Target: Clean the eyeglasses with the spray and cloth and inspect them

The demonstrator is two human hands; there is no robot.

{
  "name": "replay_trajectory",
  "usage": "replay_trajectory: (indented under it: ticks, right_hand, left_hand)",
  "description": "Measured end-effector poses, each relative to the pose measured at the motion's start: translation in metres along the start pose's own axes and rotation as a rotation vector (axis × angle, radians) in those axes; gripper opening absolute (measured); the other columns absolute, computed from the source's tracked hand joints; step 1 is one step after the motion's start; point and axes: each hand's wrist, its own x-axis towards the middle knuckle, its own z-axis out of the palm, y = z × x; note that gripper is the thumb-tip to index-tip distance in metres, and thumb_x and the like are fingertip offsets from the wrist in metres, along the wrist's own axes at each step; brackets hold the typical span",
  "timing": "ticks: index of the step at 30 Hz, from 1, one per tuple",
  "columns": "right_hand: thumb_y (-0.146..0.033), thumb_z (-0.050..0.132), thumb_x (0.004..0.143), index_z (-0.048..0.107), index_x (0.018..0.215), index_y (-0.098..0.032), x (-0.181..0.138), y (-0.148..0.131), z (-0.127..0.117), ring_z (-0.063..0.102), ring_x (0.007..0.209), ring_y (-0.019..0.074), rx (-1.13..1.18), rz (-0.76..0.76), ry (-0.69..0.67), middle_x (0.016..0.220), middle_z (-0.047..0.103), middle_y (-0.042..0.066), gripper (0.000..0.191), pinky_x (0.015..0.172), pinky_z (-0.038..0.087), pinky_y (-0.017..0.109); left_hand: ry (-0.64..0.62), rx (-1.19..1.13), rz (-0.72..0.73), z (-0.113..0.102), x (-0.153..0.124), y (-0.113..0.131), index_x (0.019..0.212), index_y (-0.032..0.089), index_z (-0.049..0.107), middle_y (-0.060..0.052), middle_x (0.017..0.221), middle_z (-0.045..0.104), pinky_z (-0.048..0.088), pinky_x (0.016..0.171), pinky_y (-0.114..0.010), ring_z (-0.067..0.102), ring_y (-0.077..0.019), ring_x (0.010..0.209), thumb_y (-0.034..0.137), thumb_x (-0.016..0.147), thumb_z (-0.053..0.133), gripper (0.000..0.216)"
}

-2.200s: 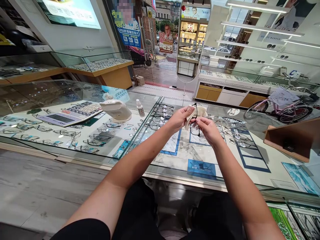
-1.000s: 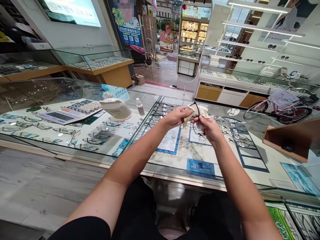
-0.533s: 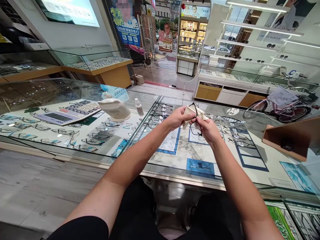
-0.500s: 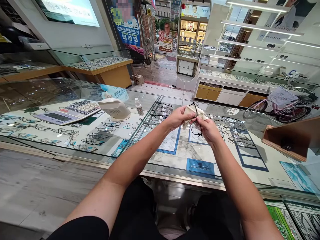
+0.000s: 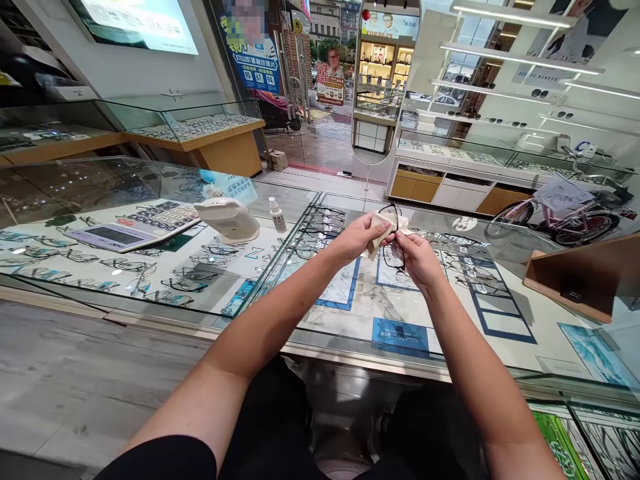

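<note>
Above the glass display counter, both hands are raised together in front of me. My left hand is closed on a cream cleaning cloth, folded over the upper lens of a pair of black-framed eyeglasses. The glasses are turned so one lens is above the other, the lower lens hanging bare. My right hand pinches the frame near its middle with thumb and fingers. Part of the cloth also shows behind the right fingertips. How the left fingers sit behind the lens is hidden.
On the counter to the left stand a white spray bottle, a cream-coloured device and a large calculator. Rows of eyeglasses lie under the glass. A brown wooden stand is at the right, with a pink bicycle beyond.
The cloth has shifted on the upper lens, leaving more of its rim uncovered at the top. Both hands have moved very slightly and keep their holds.
</note>
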Motion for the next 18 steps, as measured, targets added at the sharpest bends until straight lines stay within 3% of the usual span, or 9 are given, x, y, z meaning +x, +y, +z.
replay_trajectory:
  ticks: [6,13,18]
  right_hand:
    - [-0.064,0.093,0.068,0.081,0.078,-0.024,0.001,0.002,-0.002,0.06,0.071,0.0155,-0.031,-0.025,-0.001,0.081,0.077,0.004,0.043,0.069,0.049,0.031]
    - [-0.063,0.092,0.068,0.08,0.079,-0.025,0.001,0.002,0.0,0.067,0.082,0.0201,-0.031,-0.027,-0.014,0.085,0.077,0.005,0.041,0.084,0.054,0.036]
    - [-0.063,0.096,0.064,0.081,0.08,-0.025,0.001,0.005,-0.001,0.061,0.077,0.0179,-0.012,-0.002,0.013,0.084,0.075,0.003,0.044,0.076,0.05,0.034]
  left_hand:
    - [0.099,-0.07,-0.029,0.003,0.001,-0.001,0.1,0.012,0.064,0.0,0.078,0.071,0.048,0.065,-0.019,0.063,-0.0069,0.067,0.044,0.065,0.103,0.06]
    - [0.122,-0.185,-0.043,0.008,0.002,-0.004,0.091,0.009,0.067,0.0,0.074,0.07,0.05,0.064,-0.018,0.063,-0.0062,0.065,0.034,0.057,0.107,0.057]
    - [0.194,-0.157,0.004,0.013,0.001,-0.008,0.093,0.01,0.067,0.002,0.072,0.069,0.049,0.062,-0.02,0.062,-0.007,0.061,0.035,0.056,0.106,0.06]
